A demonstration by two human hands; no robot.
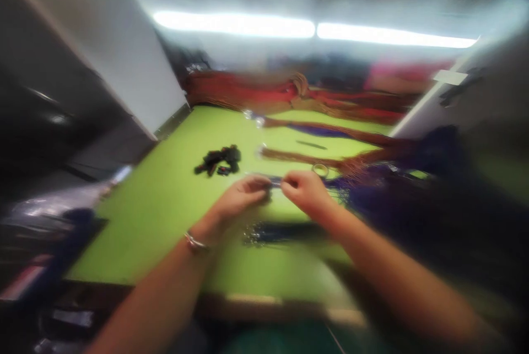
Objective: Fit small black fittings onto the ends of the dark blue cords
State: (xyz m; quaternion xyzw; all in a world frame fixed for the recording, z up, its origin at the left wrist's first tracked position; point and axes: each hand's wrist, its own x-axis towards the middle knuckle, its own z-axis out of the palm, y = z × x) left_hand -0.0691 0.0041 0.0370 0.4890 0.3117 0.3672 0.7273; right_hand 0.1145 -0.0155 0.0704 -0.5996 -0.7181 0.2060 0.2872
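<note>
Green tabletop [136, 222] spreads under tube lights [233, 24] as, from afar, I see left hand [243, 192] and right hand [306, 190] pinching a blurred strand [276, 183], black pieces [229, 157] left of the grip.

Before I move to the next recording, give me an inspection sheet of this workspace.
Surface: green tabletop, partly blurred.
Things in hand: bluish strand between the hands, details blurred.
Clutter: black parts in a loose pile, dark slim object, small ring.
Hands: left hand and right hand, both pinching the strand.
Cables: red-brown wire bundles across the back, dark blue wires at right.
Surroundings: lit tubes above, pale panel at left.
</note>
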